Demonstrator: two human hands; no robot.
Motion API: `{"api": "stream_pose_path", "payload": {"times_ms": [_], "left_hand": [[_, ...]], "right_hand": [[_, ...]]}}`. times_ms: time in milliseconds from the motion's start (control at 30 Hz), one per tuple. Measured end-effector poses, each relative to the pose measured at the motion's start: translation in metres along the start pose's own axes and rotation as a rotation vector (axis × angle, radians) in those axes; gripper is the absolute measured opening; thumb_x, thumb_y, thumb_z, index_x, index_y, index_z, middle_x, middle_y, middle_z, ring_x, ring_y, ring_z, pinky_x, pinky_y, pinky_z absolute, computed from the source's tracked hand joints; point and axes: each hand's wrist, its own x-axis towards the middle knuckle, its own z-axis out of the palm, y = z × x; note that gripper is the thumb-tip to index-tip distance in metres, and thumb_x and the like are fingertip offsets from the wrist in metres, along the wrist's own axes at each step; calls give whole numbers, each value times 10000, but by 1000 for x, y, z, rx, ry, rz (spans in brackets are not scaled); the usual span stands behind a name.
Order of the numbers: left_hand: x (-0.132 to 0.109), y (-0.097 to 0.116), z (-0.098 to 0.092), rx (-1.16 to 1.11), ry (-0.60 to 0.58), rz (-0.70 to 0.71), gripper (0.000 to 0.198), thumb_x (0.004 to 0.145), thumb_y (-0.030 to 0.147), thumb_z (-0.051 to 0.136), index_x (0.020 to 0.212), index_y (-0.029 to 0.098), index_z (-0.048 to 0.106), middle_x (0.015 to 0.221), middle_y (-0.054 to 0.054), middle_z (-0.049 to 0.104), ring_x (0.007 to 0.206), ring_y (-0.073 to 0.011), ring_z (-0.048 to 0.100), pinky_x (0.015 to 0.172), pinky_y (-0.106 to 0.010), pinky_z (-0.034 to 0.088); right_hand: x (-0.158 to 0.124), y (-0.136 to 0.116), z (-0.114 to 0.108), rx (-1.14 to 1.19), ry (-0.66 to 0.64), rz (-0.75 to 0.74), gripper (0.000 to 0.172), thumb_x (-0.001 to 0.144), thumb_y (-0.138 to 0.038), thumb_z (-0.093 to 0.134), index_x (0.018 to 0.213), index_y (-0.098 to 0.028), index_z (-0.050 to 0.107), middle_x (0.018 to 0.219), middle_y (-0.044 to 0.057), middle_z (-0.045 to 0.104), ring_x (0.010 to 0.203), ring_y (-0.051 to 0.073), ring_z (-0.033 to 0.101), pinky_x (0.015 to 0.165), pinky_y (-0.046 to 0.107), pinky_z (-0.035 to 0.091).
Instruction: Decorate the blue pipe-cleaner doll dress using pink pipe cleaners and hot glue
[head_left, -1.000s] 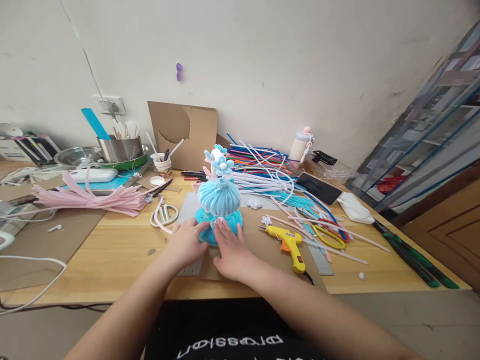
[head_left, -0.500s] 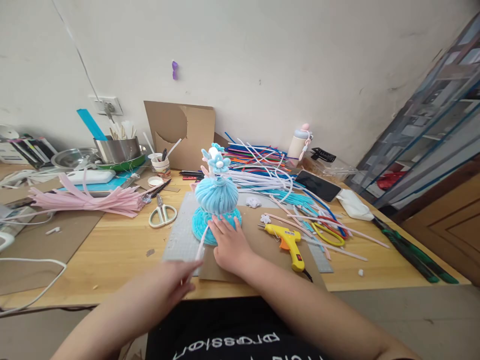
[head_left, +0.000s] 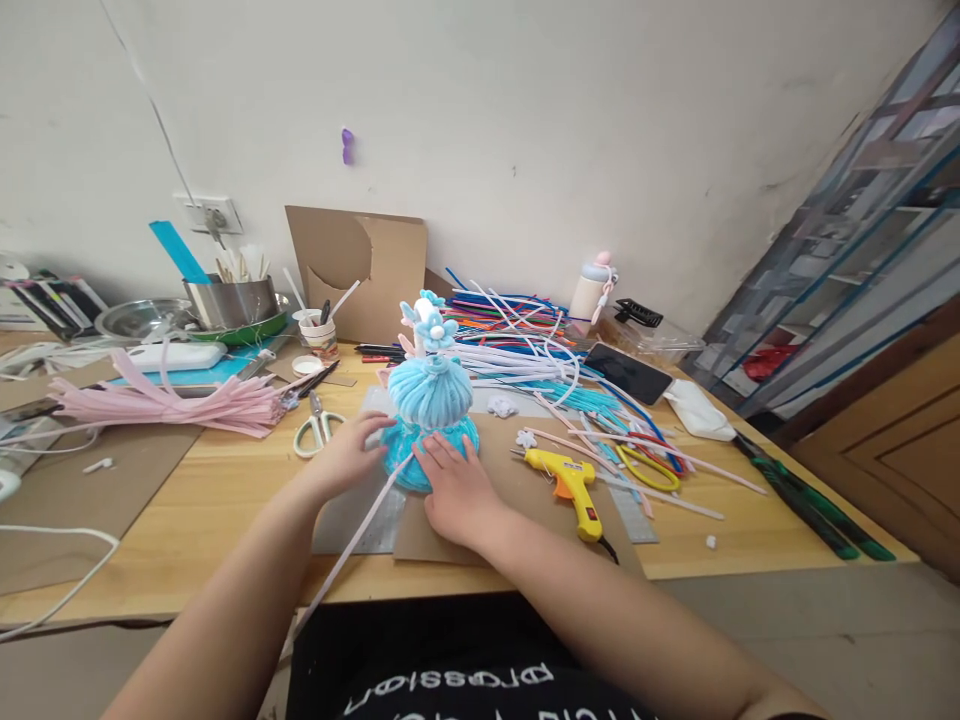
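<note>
A light-blue pipe-cleaner craft stands upright on the work surface. It has a round coiled base (head_left: 409, 475), a ribbed puffy body (head_left: 430, 390) and blue flowers (head_left: 436, 330) with white centres on top. My right hand (head_left: 459, 492) lies on the front of the base, fingers stretched over its rim. At those fingertips ends a pale pink pipe cleaner (head_left: 358, 537), which slants down toward my lap. My left hand (head_left: 347, 458) reaches to the left side of the base with fingers apart; whether its fingertips touch it I cannot tell.
To the right lies a yellow glue gun (head_left: 570, 485) on cardboard (head_left: 501, 530). Behind it spread loose pipe cleaners (head_left: 517, 362) in several colours. White-handled scissors (head_left: 319, 430) and a pink pipe-cleaner bundle (head_left: 169, 397) lie left. Green-handled shears (head_left: 814, 505) are at the far right.
My left hand has let go of the pink pipe cleaner and moved up to the left side of the base. The pipe cleaner now hangs toward my lap. My right hand stays on the base.
</note>
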Motion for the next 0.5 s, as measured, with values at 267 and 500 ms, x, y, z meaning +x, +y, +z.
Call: {"api": "stream_pose_path", "payload": {"times_ms": [267,500], "left_hand": [[-2,-1,21,-31,-88,29,683,602,135,520,1283,184,504,1351,-89,505,1259,-297,451,1050,-410,376],[-8,3,30,-34,-102,20,737,607,193,591,1329,183,446,1392,-122,429,1275,-329,415,1060,-444,349]], "right_hand": [[-3,-1,1,39,10,124,605,866,-397,450,1438,-314,271,1533,-9,241,1409,350,71,1027,725,60],[3,10,-5,38,-95,74,589,898,-379,471,1441,-344,246,1549,-10,188,1420,322,54,1024,704,153]]}}
